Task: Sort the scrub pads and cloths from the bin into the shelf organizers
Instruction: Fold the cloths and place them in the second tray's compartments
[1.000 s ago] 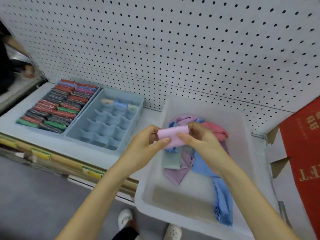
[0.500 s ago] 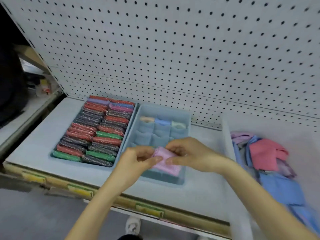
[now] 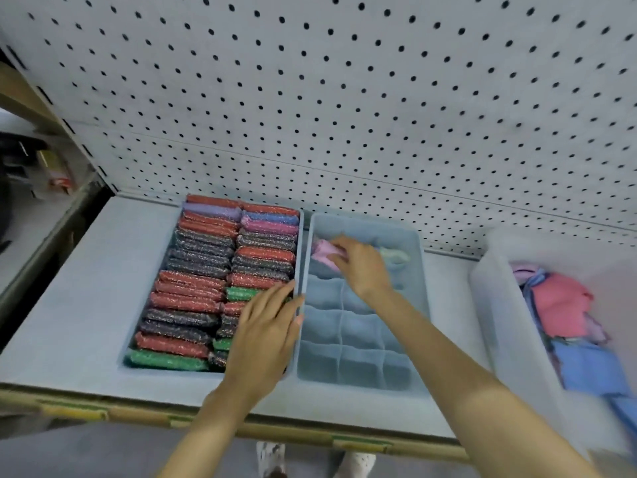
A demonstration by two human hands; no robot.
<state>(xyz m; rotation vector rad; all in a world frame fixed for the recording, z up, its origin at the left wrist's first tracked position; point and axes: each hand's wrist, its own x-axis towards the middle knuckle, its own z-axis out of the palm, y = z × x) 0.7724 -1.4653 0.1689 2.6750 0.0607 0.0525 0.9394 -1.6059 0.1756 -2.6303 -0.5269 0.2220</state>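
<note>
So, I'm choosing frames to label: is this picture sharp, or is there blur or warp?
Head view: the bin and its cloths at the right edge smear with blur; the pegboard holes stretch toward the top; the scrub pads look fairly sharp; the right hand on the pink cloth is soft.

Remote check of the wearer, head view. Left hand (image 3: 265,326) and right hand (image 3: 362,267) are bare. Left forearm (image 3: 203,432) and right forearm (image 3: 482,391) are bare too, uncovered all the way to the lower frame edge. Footwear: I see a white left shoe (image 3: 272,458) with small dark specks on its top, holes or print I cannot tell, and a white right shoe (image 3: 355,465), rounded toe, blurred.
</note>
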